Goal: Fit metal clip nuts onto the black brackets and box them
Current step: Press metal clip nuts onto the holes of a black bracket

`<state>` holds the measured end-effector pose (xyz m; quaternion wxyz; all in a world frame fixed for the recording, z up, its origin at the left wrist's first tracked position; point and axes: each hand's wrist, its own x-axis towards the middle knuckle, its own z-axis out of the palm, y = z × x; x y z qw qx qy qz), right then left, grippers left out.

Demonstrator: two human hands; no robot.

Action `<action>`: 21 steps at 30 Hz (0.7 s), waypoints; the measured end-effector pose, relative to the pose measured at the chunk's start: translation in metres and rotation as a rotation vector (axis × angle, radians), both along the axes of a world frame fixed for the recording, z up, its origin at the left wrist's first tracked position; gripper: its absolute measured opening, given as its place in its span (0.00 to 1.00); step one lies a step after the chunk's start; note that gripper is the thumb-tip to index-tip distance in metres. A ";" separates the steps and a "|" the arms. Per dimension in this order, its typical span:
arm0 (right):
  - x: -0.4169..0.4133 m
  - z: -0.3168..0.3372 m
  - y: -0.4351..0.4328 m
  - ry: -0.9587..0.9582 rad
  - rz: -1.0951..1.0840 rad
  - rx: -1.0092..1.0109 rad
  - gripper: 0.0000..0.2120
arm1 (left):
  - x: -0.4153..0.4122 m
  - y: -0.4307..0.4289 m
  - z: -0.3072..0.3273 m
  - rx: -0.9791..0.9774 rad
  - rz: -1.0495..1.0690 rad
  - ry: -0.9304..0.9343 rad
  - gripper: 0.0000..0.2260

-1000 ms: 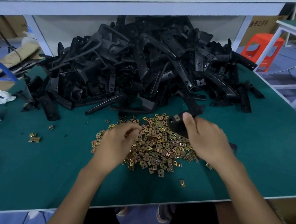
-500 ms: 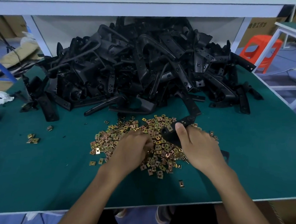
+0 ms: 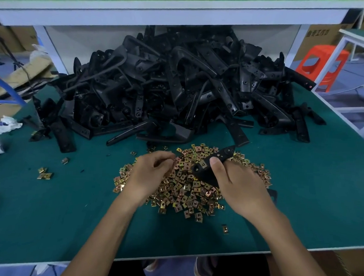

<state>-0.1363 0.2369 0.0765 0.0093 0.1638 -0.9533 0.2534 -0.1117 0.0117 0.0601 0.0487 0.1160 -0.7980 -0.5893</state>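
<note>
Right hand (image 3: 237, 183) is wrapped round a black bracket (image 3: 201, 170) over the clip nuts (image 3: 184, 190). Left hand (image 3: 151, 174) sits curled on that pile, can't tell if it's actually got one.

The only print that can be read is on a cardboard box (image 3: 321, 39) at the far right, behind the surface (image 3: 46, 215) and beside the red stool (image 3: 324, 65). It is one row of blue Chinese characters across the box's face. The last three read 工作台, and the characters before them are too blurred to make out.
</note>
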 end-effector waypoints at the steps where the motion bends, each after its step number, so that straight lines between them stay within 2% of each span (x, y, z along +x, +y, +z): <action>1: 0.000 0.000 0.000 -0.002 0.003 0.000 0.29 | -0.001 -0.001 -0.001 0.037 0.013 -0.012 0.11; 10: 0.002 0.000 -0.002 -0.009 0.012 0.025 0.28 | -0.004 -0.006 -0.002 -0.058 0.031 0.059 0.10; 18: 0.003 -0.001 -0.003 -0.024 0.020 0.032 0.28 | -0.005 -0.007 -0.004 0.114 0.048 -0.003 0.07; 21: 0.003 0.000 -0.003 -0.024 0.023 0.028 0.28 | -0.004 -0.006 -0.003 0.034 0.035 -0.010 0.05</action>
